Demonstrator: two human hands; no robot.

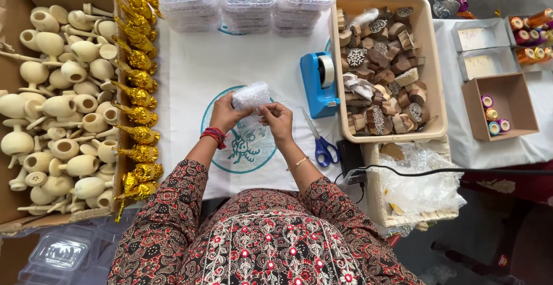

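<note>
- A small bubble-wrap bundle [250, 95] is held above the white cloth on the table [190, 72], just over its printed round emblem [242, 146].
- The left hand [226, 114] is closed around the bundle's lower left end; most of the weight seems carried here.
- The right hand [277, 118] is pinched on the loose wrap edge at the bundle's lower right side, fingertips touching it.
- The bundle's long axis is tilted, rising towards the right, between both hands.
- A blue tape dispenser [319, 83] and blue scissors [321, 144] lie right of the right hand, nearer to it.
</note>
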